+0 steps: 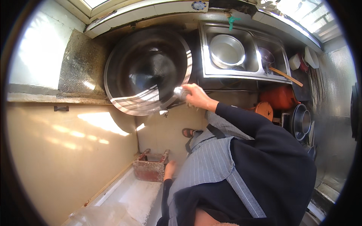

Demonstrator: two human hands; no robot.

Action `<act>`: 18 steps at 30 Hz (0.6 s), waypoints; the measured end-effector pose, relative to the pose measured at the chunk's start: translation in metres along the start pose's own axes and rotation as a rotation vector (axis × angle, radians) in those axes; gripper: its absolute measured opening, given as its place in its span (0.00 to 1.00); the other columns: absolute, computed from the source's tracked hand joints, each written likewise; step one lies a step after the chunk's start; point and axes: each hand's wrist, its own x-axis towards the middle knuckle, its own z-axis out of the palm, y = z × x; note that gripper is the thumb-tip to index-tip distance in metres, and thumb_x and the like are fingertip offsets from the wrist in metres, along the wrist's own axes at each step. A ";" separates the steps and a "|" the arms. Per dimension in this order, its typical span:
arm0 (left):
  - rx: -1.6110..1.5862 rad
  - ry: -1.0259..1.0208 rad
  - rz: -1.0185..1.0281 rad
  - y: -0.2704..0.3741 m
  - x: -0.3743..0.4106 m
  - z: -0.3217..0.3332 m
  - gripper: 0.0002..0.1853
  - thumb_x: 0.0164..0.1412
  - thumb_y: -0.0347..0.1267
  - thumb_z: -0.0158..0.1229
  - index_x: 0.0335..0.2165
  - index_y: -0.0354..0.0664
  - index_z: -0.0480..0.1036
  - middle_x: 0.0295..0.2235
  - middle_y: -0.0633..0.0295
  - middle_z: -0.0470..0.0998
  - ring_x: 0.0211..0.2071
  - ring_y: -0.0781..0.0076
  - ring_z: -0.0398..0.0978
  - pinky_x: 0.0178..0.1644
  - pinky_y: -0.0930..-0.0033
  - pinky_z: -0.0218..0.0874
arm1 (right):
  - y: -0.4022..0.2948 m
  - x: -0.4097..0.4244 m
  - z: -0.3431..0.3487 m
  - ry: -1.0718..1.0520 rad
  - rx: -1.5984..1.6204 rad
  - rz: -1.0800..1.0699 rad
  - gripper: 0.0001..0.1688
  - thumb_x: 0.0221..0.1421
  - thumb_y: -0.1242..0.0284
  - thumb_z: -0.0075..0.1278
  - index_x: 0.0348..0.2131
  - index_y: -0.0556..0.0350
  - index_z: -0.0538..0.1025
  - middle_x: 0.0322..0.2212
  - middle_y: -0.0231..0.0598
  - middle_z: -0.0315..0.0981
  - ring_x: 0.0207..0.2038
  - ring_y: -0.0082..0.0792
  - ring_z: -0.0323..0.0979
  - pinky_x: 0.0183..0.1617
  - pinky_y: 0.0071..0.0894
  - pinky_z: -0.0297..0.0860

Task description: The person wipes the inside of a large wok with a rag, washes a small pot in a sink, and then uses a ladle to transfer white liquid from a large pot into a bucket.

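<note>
My right hand point(195, 97) is closed around a small silvery object point(180, 92), too blurred to name more exactly. It is over the near right rim of a large dark wok point(147, 67), which has sunlight across its near side. Down at my side, my left hand point(170, 169) hangs next to a worn red-brown wooden stool point(149, 170). I cannot tell whether it touches the stool, and its fingers are blurred. A grey striped apron point(206, 163) covers my front.
Right of the wok is a double steel sink point(250, 45) with a metal pot point(227, 51), a wooden-handled ladle point(285, 76) and a green tap point(232, 22). Below it are an orange container point(278, 97) and metal basins point(302, 121). A plastic bag point(107, 214) lies at bottom left.
</note>
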 end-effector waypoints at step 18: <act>-0.183 0.040 -0.005 0.284 0.024 0.059 0.18 0.59 0.32 0.54 0.45 0.32 0.74 0.35 0.54 0.81 0.34 0.69 0.78 0.40 0.68 0.68 | 0.184 -0.011 -0.180 -0.025 -0.593 -0.212 0.24 0.44 0.74 0.58 0.44 0.54 0.72 0.34 0.48 0.73 0.36 0.49 0.73 0.40 0.43 0.71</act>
